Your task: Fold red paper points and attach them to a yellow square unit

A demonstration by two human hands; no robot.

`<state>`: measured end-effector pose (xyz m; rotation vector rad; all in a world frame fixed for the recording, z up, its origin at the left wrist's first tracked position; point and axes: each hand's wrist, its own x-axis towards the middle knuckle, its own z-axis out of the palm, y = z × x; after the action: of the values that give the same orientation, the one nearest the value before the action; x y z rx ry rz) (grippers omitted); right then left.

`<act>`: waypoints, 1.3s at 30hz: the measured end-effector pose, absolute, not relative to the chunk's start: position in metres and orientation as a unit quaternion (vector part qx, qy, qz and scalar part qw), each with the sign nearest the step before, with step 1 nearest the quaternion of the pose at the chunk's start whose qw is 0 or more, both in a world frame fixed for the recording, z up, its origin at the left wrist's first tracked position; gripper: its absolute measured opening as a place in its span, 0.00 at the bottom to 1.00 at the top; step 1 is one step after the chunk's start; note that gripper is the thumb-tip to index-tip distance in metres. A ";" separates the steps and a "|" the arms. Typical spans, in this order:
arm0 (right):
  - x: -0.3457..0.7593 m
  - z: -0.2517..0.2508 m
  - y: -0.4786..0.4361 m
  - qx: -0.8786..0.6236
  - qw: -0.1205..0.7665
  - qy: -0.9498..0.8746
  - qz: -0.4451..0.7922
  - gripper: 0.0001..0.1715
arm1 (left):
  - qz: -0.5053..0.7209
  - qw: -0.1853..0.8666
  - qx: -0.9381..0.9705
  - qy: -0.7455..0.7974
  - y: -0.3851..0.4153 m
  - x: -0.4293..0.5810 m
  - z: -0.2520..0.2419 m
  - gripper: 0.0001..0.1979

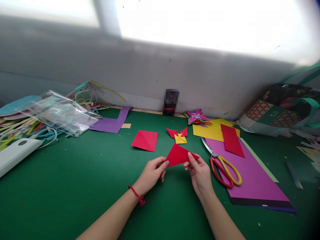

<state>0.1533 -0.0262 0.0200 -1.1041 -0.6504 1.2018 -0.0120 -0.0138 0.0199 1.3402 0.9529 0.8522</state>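
A piece of red paper (178,156), folded to a triangle, is held up just above the green table. My left hand (153,170) pinches its lower left corner between thumb and fingers. At the right corner, my right hand (199,168) grips it with the thumb on top. A creased red paper square (145,140) lies beyond my left hand. Behind the held triangle sit small folded pieces, red ones (172,132) and a yellow one (180,138). Scissors (221,163) with one red and one yellow handle lie to the right of my right hand.
A purple paper stack (252,180) lies under the scissors, with a red strip (231,140) and yellow paper (207,129) behind. Folded paper stars (197,116) are near the wall. Pipe cleaners, a plastic bag (67,115) and a white power strip (18,153) fill the left; a bag (272,110) stands right.
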 end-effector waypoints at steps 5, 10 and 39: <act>0.151 0.022 -0.028 -0.497 0.619 -0.341 0.503 0.11 | 0.348 0.590 0.568 0.457 -0.007 -0.025 0.018 0.20; 0.152 0.021 -0.028 -0.528 0.603 -0.371 0.470 0.13 | 0.311 0.579 0.626 0.420 -0.008 -0.034 0.028 0.21; 0.141 0.039 -0.035 -0.455 0.509 -0.402 0.610 0.30 | 0.395 0.704 0.448 0.384 -0.011 -0.022 0.029 0.14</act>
<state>0.1407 -0.0346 0.0393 -1.0954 -0.9680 1.4703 -0.0224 -0.0113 0.0294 0.9975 0.8547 0.8786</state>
